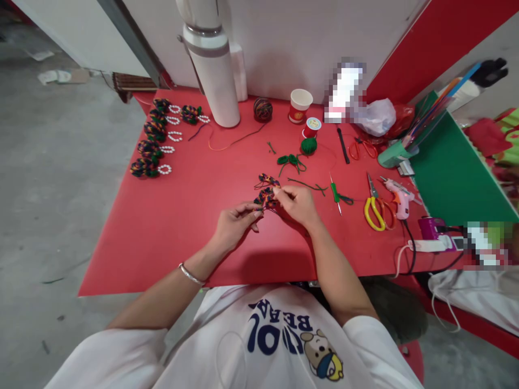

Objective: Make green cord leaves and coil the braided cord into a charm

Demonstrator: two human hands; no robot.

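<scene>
Between my hands is a multicoloured crochet piece [265, 198] in dark, orange and green yarn, above the red table. My left hand [238, 222] pinches its lower left edge between thumb and fingers. On its right side, my right hand [297, 203] grips it with closed fingertips. Just beyond lies a second small multicoloured crochet piece [268, 179] with loose yarn ends. Farther back are a green crochet piece [290, 161] with trailing ends and a green yarn ball [308, 146]. A green-handled crochet hook [335, 195] rests to the right.
Several finished crochet pieces with white bead loops [148, 145] line the left edge. At the back stand a white flask [214, 75], a multicoloured yarn ball [263, 109] and a paper cup [300, 106]. Yellow-orange scissors [375, 208] and a pink glue gun [400, 198] lie right.
</scene>
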